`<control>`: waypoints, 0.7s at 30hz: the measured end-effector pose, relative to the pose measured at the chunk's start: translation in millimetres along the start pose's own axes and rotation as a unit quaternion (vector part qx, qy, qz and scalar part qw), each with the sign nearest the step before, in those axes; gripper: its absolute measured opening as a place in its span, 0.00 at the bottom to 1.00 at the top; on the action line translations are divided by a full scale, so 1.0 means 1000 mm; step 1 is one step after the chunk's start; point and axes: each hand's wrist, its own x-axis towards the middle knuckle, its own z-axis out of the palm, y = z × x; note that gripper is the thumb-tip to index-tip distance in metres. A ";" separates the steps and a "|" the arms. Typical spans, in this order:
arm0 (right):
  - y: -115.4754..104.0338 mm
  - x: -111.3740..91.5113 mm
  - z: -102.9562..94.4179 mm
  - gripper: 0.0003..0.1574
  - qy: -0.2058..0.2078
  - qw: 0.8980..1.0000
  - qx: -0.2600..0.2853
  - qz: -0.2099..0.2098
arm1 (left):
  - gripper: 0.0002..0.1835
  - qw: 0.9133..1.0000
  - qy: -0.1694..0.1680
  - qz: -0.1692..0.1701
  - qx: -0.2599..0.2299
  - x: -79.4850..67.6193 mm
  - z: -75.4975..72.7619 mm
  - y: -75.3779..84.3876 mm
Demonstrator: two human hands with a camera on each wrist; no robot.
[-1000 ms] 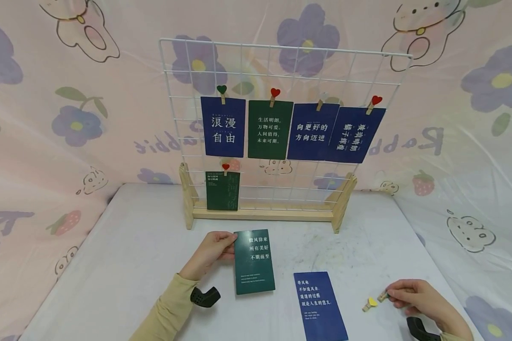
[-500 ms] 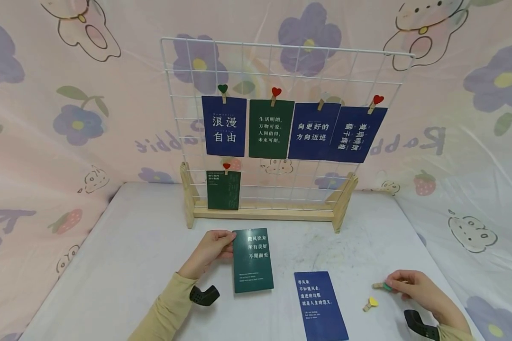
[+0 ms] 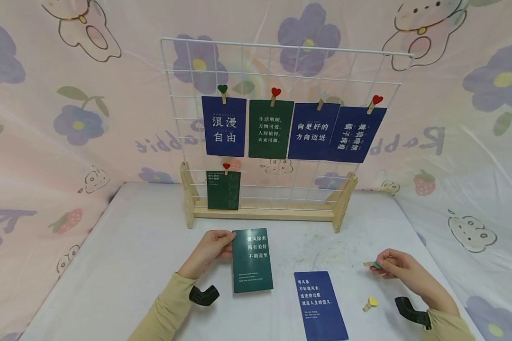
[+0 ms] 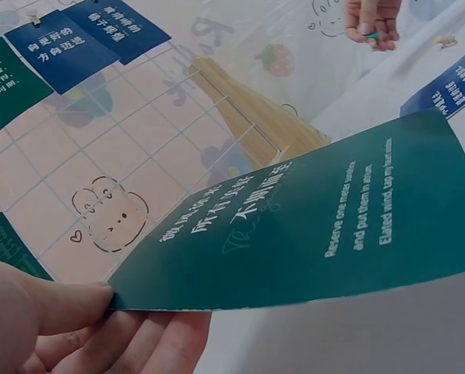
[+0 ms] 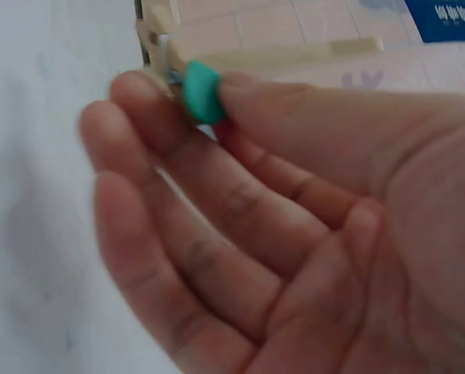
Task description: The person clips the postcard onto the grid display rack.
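My left hand (image 3: 211,251) pinches a green card (image 3: 252,263) with white writing by its upper left corner, thumb on the front and fingers behind. In the left wrist view the same card (image 4: 310,226) stretches away from the thumb, tilted. My right hand (image 3: 403,272) pinches a small wooden clothespin (image 3: 368,264) by the end with a green ornament, its bare wooden end pointing left. The right wrist view shows the green ornament (image 5: 203,92) between thumb and index finger, the other fingers loosely bent. Below this hand lies another clothespin (image 3: 370,304) with a yellow heart.
A white wire grid rack (image 3: 256,46) on a wooden stand (image 3: 262,214) rises at the back. Several blue and green cards hang on it from heart clothespins, with one green card (image 3: 224,191) lower left. A blue card (image 3: 321,305) lies on the white table (image 3: 123,265) between the hands.
My right hand has lifted the green-ornamented clothespin away from beside the yellow one and moved it up and slightly left, turning it to point left. The left hand stays nearly still with the green card.
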 end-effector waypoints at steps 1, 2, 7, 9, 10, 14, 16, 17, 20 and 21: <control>-0.002 0.002 0.000 0.17 0.003 1.000 0.000 -0.004 | 0.14 1.000 0.002 -0.002 0.000 0.000 0.000 0.000; -0.005 0.004 0.001 0.17 0.009 1.000 0.000 -0.008 | 0.14 1.000 0.003 -0.002 0.001 0.000 0.000 0.000; -0.014 0.014 0.005 0.18 0.020 1.000 -0.002 -0.018 | 0.13 1.000 0.010 -0.001 0.001 0.001 0.000 -0.001; -0.017 0.017 0.006 0.18 0.024 0.999 -0.006 -0.023 | 0.13 1.000 0.010 0.001 0.001 0.001 -0.001 -0.001; -0.018 0.019 0.007 0.18 0.027 0.999 -0.008 -0.025 | 0.13 1.000 0.010 0.001 0.001 0.000 -0.001 -0.001; -0.022 0.025 0.010 0.17 0.052 0.998 -0.014 -0.040 | 0.13 1.000 0.006 0.006 0.000 -0.001 -0.002 -0.001; -0.024 0.027 0.012 0.16 0.064 0.997 -0.017 -0.048 | 0.13 1.000 0.003 0.007 0.000 -0.002 -0.003 -0.001; -0.026 0.029 0.013 0.16 0.068 0.996 -0.018 -0.052 | 0.14 1.000 0.002 0.008 0.000 -0.002 -0.003 -0.001; -0.031 0.033 0.016 0.15 0.073 0.995 -0.019 -0.060 | 0.14 1.000 0.005 0.007 0.003 -0.002 -0.004 -0.001; -0.033 0.035 0.017 0.15 0.073 0.995 -0.019 -0.063 | 0.14 1.000 0.007 0.006 0.004 -0.002 -0.004 0.000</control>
